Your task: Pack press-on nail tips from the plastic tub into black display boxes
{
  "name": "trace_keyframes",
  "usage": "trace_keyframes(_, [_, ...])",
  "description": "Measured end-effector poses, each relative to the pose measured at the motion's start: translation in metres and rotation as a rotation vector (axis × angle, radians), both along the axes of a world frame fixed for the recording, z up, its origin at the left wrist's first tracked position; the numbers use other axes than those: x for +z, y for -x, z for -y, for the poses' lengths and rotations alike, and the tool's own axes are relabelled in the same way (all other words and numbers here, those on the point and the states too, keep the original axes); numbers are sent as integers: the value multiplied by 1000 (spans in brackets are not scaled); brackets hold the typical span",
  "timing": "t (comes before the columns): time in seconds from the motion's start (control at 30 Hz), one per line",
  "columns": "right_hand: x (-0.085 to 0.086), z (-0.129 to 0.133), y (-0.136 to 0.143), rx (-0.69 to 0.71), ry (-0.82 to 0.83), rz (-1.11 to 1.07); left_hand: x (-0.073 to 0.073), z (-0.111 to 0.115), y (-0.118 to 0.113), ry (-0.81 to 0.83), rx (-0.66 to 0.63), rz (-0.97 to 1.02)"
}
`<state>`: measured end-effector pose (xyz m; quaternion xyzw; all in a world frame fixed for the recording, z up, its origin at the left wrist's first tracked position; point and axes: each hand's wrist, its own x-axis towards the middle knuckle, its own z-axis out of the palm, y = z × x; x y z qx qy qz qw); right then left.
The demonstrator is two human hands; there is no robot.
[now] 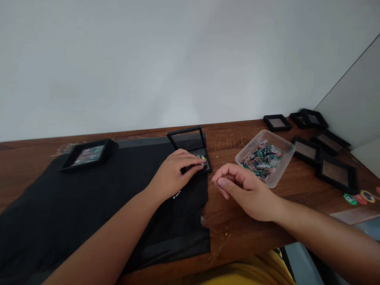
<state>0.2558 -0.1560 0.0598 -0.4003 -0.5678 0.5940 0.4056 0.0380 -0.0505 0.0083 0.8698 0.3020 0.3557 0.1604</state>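
An open black box (pixel 208 160) with a raised clear-windowed lid (pixel 187 138) stands at the right edge of a black cloth (pixel 89 206). My left hand (pixel 175 172) reaches into it, thumb and fingertips closed around something small beside a few colourful pieces (pixel 203 157); what it pinches is too small to name. My right hand (pixel 240 188) is over the wood just right of the cloth, thumb against the curled fingers, with a tiny object too small to make out. Behind it sits a clear plastic tub (pixel 285 152) of shiny green and pink pieces (pixel 264 158).
On the cloth's left lies a closed black box (pixel 89 154) with colourful pieces under its window. Several black boxes, among them one at the back (pixel 277 122) and one in front (pixel 337 172), lie on the right. Round stickers (pixel 350 199) are near the right edge. A pale wall rises behind.
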Motion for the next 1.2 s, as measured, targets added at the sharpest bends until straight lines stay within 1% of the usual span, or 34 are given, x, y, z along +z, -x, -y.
trace_keyframes(0.1, [0,0,0,-1,-3,7,1,1,1,2,17,47])
trace_keyframes(0.2, [0,1,0,0,-11,7,3,1,1,9,6,56])
trace_keyframes(0.4, [2,1,0,-9,-22,2,3,2,-1,14,5,-5])
trace_keyframes(0.6, [4,1,0,-6,-32,-6,1,0,-1,-5,-24,-55])
trace_keyframes(0.77, [4,2,0,-3,-42,-6,-1,0,1,-18,0,-75])
trace_keyframes(1.07, [8,1,-4,-73,-74,58,4,2,1,-45,12,-169])
trace_keyframes(1.13, [8,1,-4,-77,-74,61,6,3,1,-74,1,-180])
trace_keyframes(1.2, [7,2,-4,-80,-81,53,11,6,0,-140,-21,-162])
